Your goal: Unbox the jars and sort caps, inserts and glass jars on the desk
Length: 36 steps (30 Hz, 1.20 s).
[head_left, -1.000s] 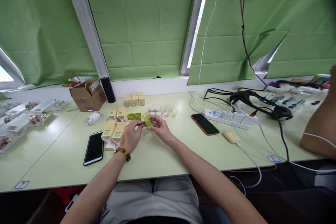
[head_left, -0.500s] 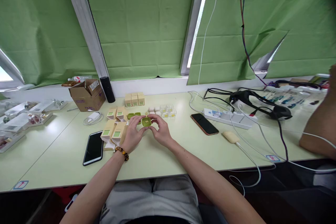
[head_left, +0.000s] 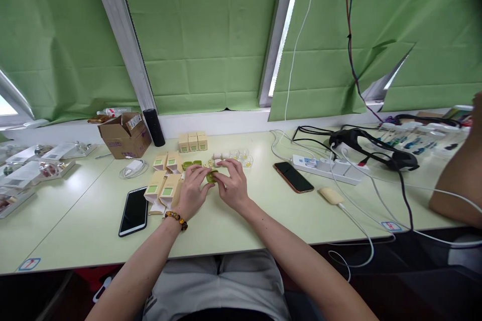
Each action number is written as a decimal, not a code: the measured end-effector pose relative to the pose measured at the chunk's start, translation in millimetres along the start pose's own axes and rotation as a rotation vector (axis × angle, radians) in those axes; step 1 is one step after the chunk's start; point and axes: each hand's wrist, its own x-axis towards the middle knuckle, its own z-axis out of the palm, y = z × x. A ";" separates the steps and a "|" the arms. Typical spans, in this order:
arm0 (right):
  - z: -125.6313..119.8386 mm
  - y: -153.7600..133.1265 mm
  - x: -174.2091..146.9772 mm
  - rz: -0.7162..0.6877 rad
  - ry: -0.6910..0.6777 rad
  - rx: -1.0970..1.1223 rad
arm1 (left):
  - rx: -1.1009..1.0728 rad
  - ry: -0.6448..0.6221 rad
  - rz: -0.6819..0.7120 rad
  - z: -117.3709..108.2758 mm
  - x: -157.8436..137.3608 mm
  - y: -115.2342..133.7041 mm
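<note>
Left hand (head_left: 193, 190) and right hand (head_left: 234, 186) grip a small green container (head_left: 212, 177) between their fingertips, set in from the counter's (head_left: 226, 235) near edge. Handling appears unfinished: white pieces (head_left: 217, 156) and clear cups (head_left: 247, 161) lie beyond, apart from it. Pale cartons (head_left: 170, 186) crowd the left hand; sideways room extends rightward to an orange-edged phone (head_left: 293, 177), and nearward to the front edge.

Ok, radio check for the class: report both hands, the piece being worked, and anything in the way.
Left hand, right hand: both on the small green container. Container partly hidden by fingers. Cream cartons crowd the left hand.
</note>
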 end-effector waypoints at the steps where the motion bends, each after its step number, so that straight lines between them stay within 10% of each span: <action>1: 0.2 -0.6 -0.2 -0.001 -0.006 -0.018 | 0.010 -0.006 0.012 -0.4 0.1 1.1; 16: 3.3 -0.9 0.3 -0.023 -0.040 -0.028 | 0.105 -0.067 0.010 -0.1 -1.8 4.3; 26: -5.0 6.9 10.1 0.069 0.137 0.052 | 0.155 -0.023 -0.275 -5.0 1.9 -10.7; 36: 50.8 52.7 84.2 0.230 -0.661 -0.327 | 0.100 -0.267 -0.274 4.1 -7.8 -3.9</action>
